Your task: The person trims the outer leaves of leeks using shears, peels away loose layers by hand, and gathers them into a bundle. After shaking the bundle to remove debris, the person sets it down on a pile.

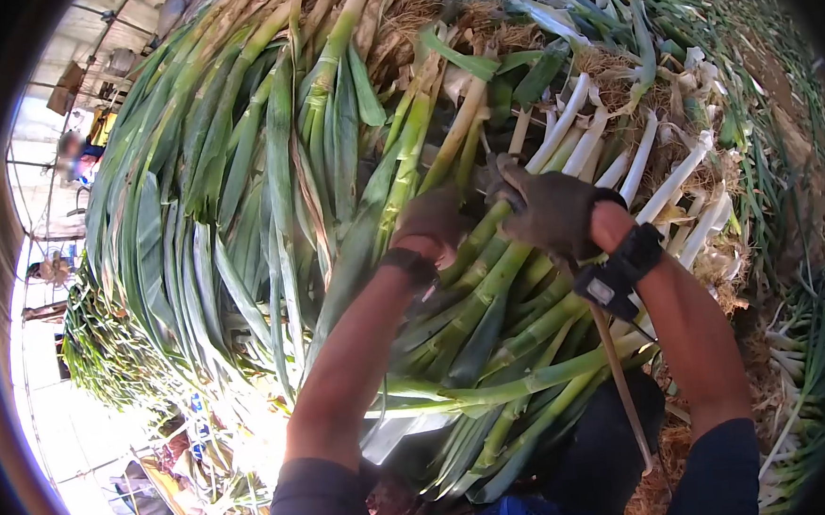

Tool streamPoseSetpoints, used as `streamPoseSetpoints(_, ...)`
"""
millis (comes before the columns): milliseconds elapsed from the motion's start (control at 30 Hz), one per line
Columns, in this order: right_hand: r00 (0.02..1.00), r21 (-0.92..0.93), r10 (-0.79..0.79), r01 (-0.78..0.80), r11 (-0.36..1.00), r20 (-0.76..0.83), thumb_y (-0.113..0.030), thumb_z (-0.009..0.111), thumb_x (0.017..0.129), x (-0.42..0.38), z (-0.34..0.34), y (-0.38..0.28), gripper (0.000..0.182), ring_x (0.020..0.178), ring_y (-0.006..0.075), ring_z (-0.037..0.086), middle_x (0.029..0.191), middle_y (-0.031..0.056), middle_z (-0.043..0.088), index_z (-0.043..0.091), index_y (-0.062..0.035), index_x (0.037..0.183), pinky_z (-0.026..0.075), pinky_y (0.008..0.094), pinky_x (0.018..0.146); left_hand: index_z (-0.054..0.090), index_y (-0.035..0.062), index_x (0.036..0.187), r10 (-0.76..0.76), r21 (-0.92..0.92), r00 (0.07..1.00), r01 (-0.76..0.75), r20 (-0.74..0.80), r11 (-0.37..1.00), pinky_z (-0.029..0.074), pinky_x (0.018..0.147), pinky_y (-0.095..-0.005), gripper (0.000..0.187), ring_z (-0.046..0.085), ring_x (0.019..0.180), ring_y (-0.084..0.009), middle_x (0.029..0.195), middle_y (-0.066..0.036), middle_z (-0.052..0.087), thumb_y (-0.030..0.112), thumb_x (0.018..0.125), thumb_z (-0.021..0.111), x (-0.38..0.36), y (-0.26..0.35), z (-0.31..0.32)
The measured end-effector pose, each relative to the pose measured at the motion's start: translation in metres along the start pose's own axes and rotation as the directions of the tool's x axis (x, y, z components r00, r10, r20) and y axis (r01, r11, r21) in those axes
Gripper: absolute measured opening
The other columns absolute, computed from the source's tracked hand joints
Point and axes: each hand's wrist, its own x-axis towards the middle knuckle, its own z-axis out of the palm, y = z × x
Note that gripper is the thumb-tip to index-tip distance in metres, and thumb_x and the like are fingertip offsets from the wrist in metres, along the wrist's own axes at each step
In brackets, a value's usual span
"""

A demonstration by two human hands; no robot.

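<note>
A large pile of leeks (311, 141) fills the view, green leaves to the left, white stalks and roots to the right. My left hand (432, 223), in a dark glove, presses onto the green stalks at the middle of the pile. My right hand (551, 211), also gloved, grips a bunch of leek stalks (490, 290) just beside it. A black strap with a small device (612, 283) sits on my right wrist. A thin stick or strap (621, 386) hangs below that wrist.
More leeks (796, 357) lie on the ground at the right, with rows stretching far back. At the left edge a shed frame and a person (75, 151) are visible, blurred. Crates and debris (162, 480) lie at the lower left.
</note>
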Motion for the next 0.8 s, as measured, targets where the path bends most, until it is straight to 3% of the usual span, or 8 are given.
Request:
streamPoseSetpoints(133, 0.985, -0.088, 0.087, -0.101, 0.991, -0.149, -0.039, 0.07, 0.089, 0.041, -0.021, 0.009, 0.08, 0.103, 0.0455, 0.072, 0.111, 0.0314, 0.073, 0.043, -0.0017, 0.155, 0.056, 0.0485, 0.095, 0.055, 0.0005, 0.12, -0.061, 0.213, 0.998, 0.058, 0.006, 0.975, 0.058, 0.082, -0.0534, 0.038, 0.075, 0.095, -0.0455, 0.097, -0.027, 0.075, 0.026, 0.095, 0.07, 0.005, 0.004, 0.01)
streamPoseSetpoints(233, 0.981, -0.177, 0.125, -0.151, 0.972, -0.15, -0.038, 0.07, 0.088, 0.068, -0.034, 0.024, 0.082, 0.106, 0.0449, 0.072, 0.114, 0.0306, 0.073, 0.041, -0.0027, 0.157, 0.056, 0.0474, 0.097, 0.054, 0.0019, 0.129, -0.034, 0.161, 0.998, 0.025, 0.055, 0.987, 0.058, 0.082, -0.053, 0.04, 0.073, 0.097, -0.0463, 0.099, -0.028, 0.074, 0.02, 0.096, 0.067, 0.005, -0.002, 0.011)
streamPoseSetpoints(333, 0.976, -0.139, 0.115, -0.142, 0.98, -0.188, -0.039, 0.069, 0.089, 0.063, -0.03, 0.037, 0.087, 0.105, 0.0451, 0.072, 0.114, 0.0297, 0.074, 0.036, -0.0034, 0.161, 0.056, 0.0478, 0.096, 0.05, 0.005, 0.143, 0.092, 0.008, 0.996, -0.092, 0.016, 0.996, 0.058, 0.083, -0.0518, 0.052, 0.073, 0.1, -0.0461, 0.102, -0.029, 0.074, 0.019, 0.095, 0.067, -0.015, -0.016, 0.007)
streamPoseSetpoints(367, 0.977, -0.05, 0.036, -0.047, 0.998, -0.211, -0.039, 0.069, 0.089, 0.045, -0.025, 0.035, 0.089, 0.101, 0.0455, 0.072, 0.109, 0.0306, 0.074, 0.034, -0.0042, 0.163, 0.055, 0.0495, 0.093, 0.048, 0.0067, 0.147, 0.113, -0.006, 0.994, -0.113, 0.011, 0.994, 0.057, 0.083, -0.0517, 0.056, 0.073, 0.1, -0.0463, 0.103, -0.029, 0.073, 0.019, 0.095, 0.067, -0.023, -0.022, 0.007)
streamPoseSetpoints(433, 0.994, 0.002, 0.041, -0.041, 0.999, -0.102, -0.039, 0.069, 0.088, 0.004, -0.023, 0.021, 0.092, 0.099, 0.0465, 0.072, 0.106, 0.0315, 0.073, 0.032, -0.0046, 0.164, 0.055, 0.0503, 0.092, 0.045, 0.01, 0.155, 0.159, -0.038, 0.987, -0.159, 0.002, 0.987, 0.057, 0.084, -0.0515, 0.065, 0.072, 0.102, -0.0465, 0.106, -0.029, 0.073, 0.019, 0.095, 0.068, -0.037, -0.031, 0.009)
streamPoseSetpoints(533, 0.997, -0.008, 0.057, -0.057, 0.998, -0.05, -0.04, 0.07, 0.088, -0.03, -0.012, 0.012, 0.096, 0.096, 0.048, 0.071, 0.104, 0.0329, 0.072, 0.027, -0.005, 0.166, 0.054, 0.0506, 0.09, 0.044, 0.0124, 0.159, 0.087, -0.104, 0.987, -0.074, 0.136, 0.992, 0.056, 0.086, -0.0524, 0.067, 0.072, 0.102, -0.0466, 0.108, -0.029, 0.073, 0.02, 0.096, 0.067, -0.055, -0.032, 0.004)
streamPoseSetpoints(700, 0.984, -0.029, 0.094, -0.1, 0.995, -0.151, -0.04, 0.07, 0.089, -0.019, -0.012, 0.021, 0.097, 0.1, 0.0485, 0.07, 0.109, 0.0343, 0.071, 0.025, -0.0043, 0.167, 0.054, 0.0501, 0.091, 0.044, 0.014, 0.16, 0.081, -0.09, 0.991, -0.072, 0.109, 0.993, 0.056, 0.089, -0.0505, 0.067, 0.071, 0.104, -0.0464, 0.113, -0.028, 0.073, 0.02, 0.097, 0.066, -0.07, -0.026, 0.008)
streamPoseSetpoints(800, 0.977, 0.003, -0.041, 0.042, 0.999, -0.208, -0.04, 0.07, 0.089, -0.005, 0.004, 0.038, 0.097, 0.102, 0.0487, 0.07, 0.112, 0.0344, 0.071, 0.024, -0.0057, 0.167, 0.054, 0.05, 0.092, 0.044, 0.0145, 0.16, 0.037, -0.084, 0.987, -0.024, 0.155, 0.996, 0.055, 0.092, -0.0489, 0.067, 0.071, 0.107, -0.0461, 0.118, -0.029, 0.072, 0.02, 0.097, 0.065, -0.082, -0.017, -0.005)
